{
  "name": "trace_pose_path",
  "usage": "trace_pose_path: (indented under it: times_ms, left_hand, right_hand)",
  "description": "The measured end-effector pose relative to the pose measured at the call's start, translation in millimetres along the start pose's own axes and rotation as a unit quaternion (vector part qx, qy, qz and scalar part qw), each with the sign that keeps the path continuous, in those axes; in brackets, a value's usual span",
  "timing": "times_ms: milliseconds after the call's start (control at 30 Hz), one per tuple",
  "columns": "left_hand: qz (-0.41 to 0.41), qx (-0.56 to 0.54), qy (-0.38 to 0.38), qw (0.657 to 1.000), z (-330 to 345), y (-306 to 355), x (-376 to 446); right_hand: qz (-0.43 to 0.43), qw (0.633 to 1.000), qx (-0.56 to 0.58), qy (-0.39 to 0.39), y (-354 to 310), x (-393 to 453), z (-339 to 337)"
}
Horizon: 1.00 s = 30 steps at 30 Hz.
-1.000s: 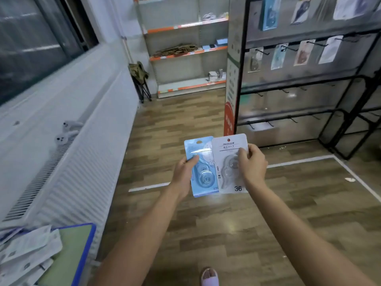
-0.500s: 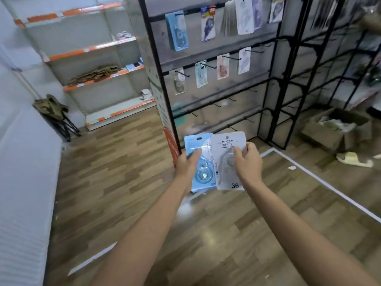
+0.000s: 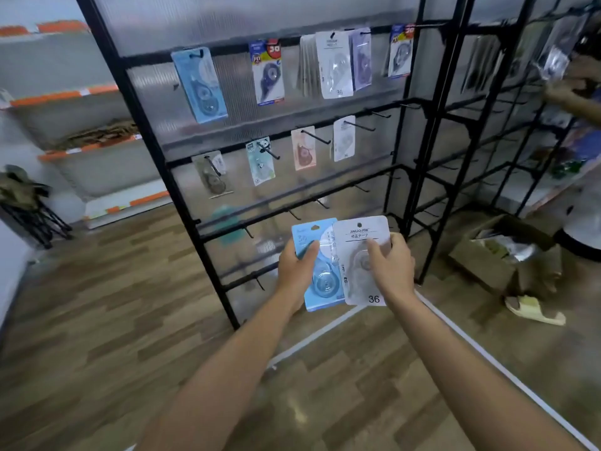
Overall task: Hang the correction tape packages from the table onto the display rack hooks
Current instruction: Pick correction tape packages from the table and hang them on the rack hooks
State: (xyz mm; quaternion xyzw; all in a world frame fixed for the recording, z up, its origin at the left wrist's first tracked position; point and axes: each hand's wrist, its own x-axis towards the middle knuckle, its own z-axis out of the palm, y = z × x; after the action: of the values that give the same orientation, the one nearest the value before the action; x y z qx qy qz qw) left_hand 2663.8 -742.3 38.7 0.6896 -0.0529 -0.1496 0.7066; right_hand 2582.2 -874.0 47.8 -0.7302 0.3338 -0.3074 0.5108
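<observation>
My left hand grips a blue correction tape package by its left edge, thumb on its front. Beside it, my right hand holds a white package marked 36 that overlaps the blue one's right side. Both packages are upright in front of the lower part of the black display rack. Several packages hang on the rack's upper two rows, among them a blue one and a white one. The lower rows carry bare hooks.
Another person's hands work at a second rack section on the right. An open cardboard box and a slipper lie on the wood floor at right. White tape lines cross the floor. Orange-edged shelves stand at left.
My view has swung right and closer to the rack; the table and radiator have left the frame. Both hands still hold the two packages side by side.
</observation>
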Motion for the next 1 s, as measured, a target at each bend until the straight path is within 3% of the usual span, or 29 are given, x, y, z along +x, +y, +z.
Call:
trace_pose_path:
  times_ms: [333, 567, 800, 1000]
  left_hand:
    - [0.034, -0.042, 0.1, 0.994, 10, 51, 132]
    - [0.146, -0.001, 0.162, 0.976, -14, 112, 223]
    - [0.306, -0.007, 0.251, 0.918, -56, 208, 254]
    - [0.366, -0.011, 0.278, 0.888, -72, 238, 251]
  right_hand:
    - [-0.069, 0.995, 0.009, -0.067, -44, 134, 78]
    - [-0.119, 0.985, 0.073, -0.101, -99, 205, 149]
    - [-0.181, 0.96, 0.156, -0.145, -137, 244, 199]
    - [-0.188, 0.939, 0.198, -0.207, -145, 249, 230]
